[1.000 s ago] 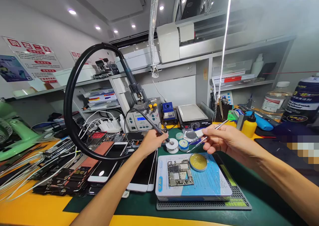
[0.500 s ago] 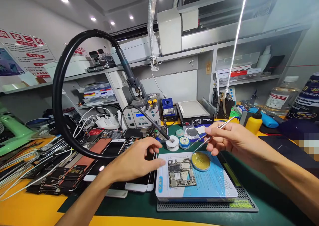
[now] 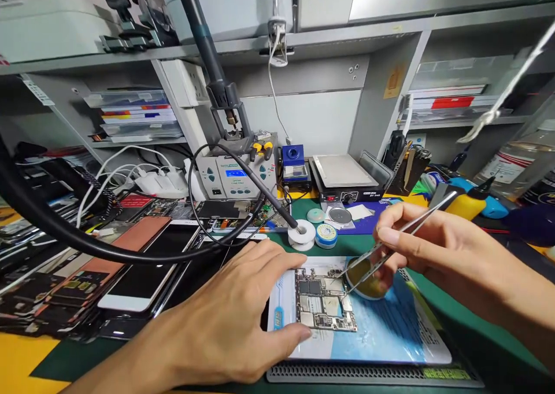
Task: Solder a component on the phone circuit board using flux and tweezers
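Observation:
A phone circuit board (image 3: 326,301) lies flat on a blue and white box lid (image 3: 390,342). My left hand (image 3: 243,307) is at the board's left side, fingers apart, thumb and forefinger resting near its left edge with nothing gripped. My right hand (image 3: 416,238) pinches metal tweezers (image 3: 407,229), whose two tips are spread over the board's upper right part; whether they touch it is hard to tell. A round dish of yellowish paste (image 3: 366,278) sits beside the board, partly behind the tweezers and right fingers.
Solder spools (image 3: 301,235) stand behind the lid. A heating plate (image 3: 344,174) and a hot-air station (image 3: 236,177) are farther back. A black hose (image 3: 108,252) arcs across the left, over stacked phones (image 3: 139,278). A yellow bottle (image 3: 468,203) stands at right.
The view has tilted down and come closer. My left hand has moved to the board's left edge, and the tweezers in my right hand have gone from the paste dish to over the board.

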Demonstrator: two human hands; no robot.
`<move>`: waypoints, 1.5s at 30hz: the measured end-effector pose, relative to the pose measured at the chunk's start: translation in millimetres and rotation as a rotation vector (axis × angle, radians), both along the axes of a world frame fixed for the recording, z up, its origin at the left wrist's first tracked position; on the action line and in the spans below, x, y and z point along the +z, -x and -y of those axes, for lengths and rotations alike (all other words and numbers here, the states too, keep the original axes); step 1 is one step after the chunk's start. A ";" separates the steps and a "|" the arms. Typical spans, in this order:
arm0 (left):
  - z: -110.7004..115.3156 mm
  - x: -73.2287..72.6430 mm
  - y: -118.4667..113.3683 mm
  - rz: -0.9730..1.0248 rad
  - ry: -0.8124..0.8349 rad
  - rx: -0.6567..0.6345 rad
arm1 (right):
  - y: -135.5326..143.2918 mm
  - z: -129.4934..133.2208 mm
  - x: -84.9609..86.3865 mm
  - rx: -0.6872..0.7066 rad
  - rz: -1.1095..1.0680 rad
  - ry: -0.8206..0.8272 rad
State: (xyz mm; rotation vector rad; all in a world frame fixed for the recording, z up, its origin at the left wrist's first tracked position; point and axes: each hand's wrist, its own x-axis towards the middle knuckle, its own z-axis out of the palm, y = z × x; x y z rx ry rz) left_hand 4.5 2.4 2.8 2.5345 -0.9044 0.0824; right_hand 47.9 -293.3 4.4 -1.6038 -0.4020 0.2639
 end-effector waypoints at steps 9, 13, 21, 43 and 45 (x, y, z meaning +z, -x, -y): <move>-4.5 -8.4 -12.2 0.028 0.115 -0.083 | -8.0 -20.0 28.8 -0.068 0.134 0.143; -5.2 -13.8 -11.7 0.083 0.179 -0.095 | -10.1 -35.6 34.8 -0.085 0.243 0.223; -5.3 -26.7 -11.4 0.157 0.268 -0.100 | 0.0 -55.4 19.1 -0.167 0.277 0.154; -4.8 -29.2 -10.8 0.276 0.277 -0.158 | 8.3 -60.1 15.8 -0.208 0.281 0.194; -5.3 -29.7 -10.3 0.284 0.282 -0.167 | 7.6 -60.7 15.9 -0.201 0.287 0.186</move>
